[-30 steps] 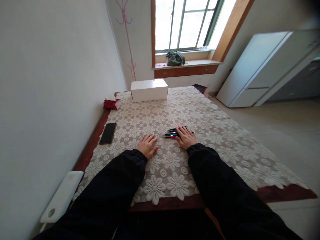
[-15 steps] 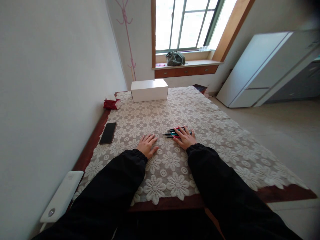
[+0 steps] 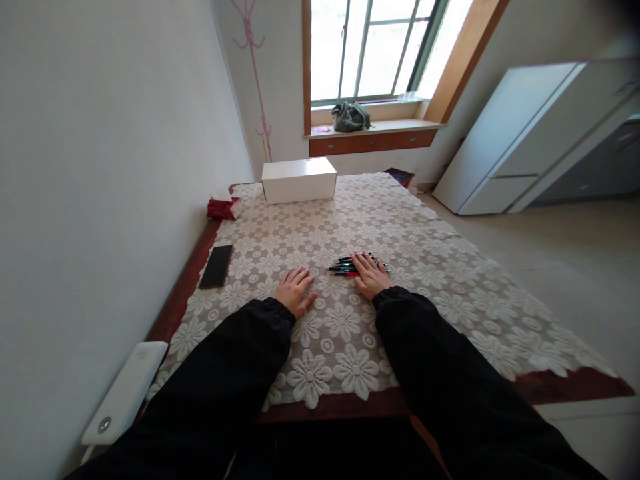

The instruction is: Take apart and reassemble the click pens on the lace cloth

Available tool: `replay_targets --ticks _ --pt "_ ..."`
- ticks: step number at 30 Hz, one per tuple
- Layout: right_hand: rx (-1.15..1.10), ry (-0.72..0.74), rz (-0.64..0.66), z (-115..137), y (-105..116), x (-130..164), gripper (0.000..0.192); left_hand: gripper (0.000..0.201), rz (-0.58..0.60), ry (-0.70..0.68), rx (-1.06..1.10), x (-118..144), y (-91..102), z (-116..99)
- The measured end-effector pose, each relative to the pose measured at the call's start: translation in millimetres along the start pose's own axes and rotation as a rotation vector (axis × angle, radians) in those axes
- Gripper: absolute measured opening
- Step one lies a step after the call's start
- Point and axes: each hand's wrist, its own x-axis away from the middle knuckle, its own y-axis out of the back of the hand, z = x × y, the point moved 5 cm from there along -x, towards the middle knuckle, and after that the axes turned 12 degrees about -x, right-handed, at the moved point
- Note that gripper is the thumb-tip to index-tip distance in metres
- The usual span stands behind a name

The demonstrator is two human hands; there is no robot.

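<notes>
Several pens point(image 3: 342, 269), black, red and teal, lie side by side in a small bunch on the lace tablecloth point(image 3: 342, 321). My right hand point(image 3: 371, 275) rests palm down over their right part, its fingers stretched out and pointing away from me. It covers the middle of the bunch; the tips stick out to the left and some ends show past the fingers. To the left, my left hand point(image 3: 295, 291) lies flat on the cloth with fingers apart, holding nothing.
A dark phone point(image 3: 216, 267) lies left of my left hand. Farther back are a red tissue pack point(image 3: 223, 209) and a white box point(image 3: 299, 182). A white power strip-like device point(image 3: 125, 393) sits by the wall at the table's left edge.
My right hand's fingers have drawn closer together, and the thumb has moved in to the right, uncovering more of the pens' left part. My left hand has not moved.
</notes>
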Motion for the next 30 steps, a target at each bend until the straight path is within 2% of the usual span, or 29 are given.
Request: replay_targets --ticks 10,17,20,25,30 --pt "-0.004 -0.01 0.098 -5 -4 -18 0.081 0.054 -0.019 -0.002 0.033 1 -2.3 1" --pt "0.043 0.069 0.19 -6 -7 -34 0.084 0.054 -0.012 0.005 0.027 1 -1.4 -1" --pt "0.064 0.128 0.223 -7 -4 -35 0.081 0.053 -0.028 0.006 0.027 2 -0.5 -1" --pt "0.102 0.307 0.213 4 13 -34 0.07 0.052 -0.045 0.004 0.026 1 -1.7 -1" --pt "0.128 0.296 0.259 19 21 -40 0.058 0.053 -0.052 -0.001 0.032 1 -3.3 0"
